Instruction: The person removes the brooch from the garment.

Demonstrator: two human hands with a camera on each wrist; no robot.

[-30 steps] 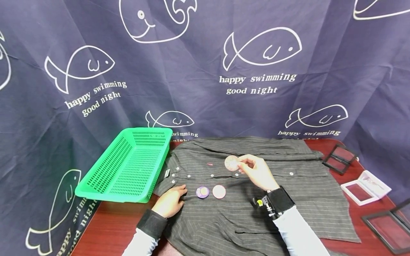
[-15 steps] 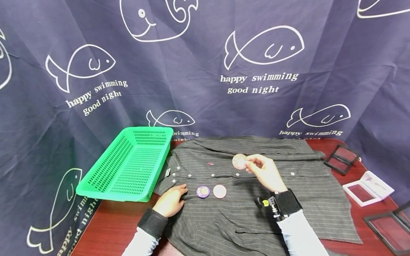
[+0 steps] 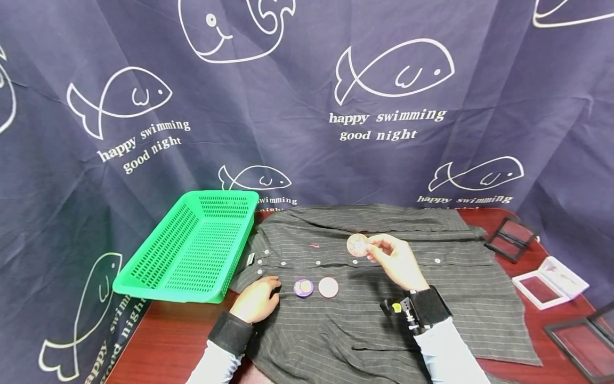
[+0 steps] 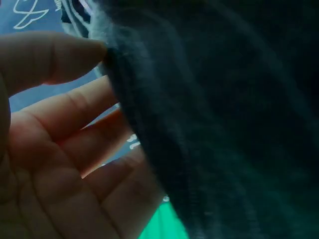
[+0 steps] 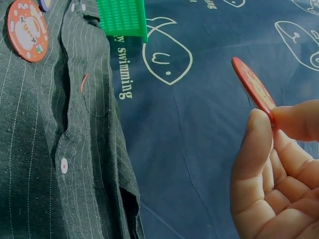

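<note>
Right hand (image 3: 397,262) is pinching a badge (image 3: 356,245), now hovering further toward 3 o'clock, so staying unplaced; left hand (image 3: 256,300), can't tell.

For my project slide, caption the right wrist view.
Right hand pinching a round red badge, with a second red badge on the pinstriped shirt.

The left forearm (image 3: 216,367) and right forearm (image 3: 451,349) reach in from the bottom of the head view, each in a pale sleeve (image 3: 441,338) with a black wrist band (image 3: 230,333). The left hand (image 3: 255,300) lies low, back upward, its fingers (image 4: 94,102) loosely extended and apart from the thumb (image 4: 55,56). The right hand (image 3: 395,262) is farther forward, thumb and forefinger (image 5: 301,120) together in a pinch, the other fingers bent in toward the palm.
</note>
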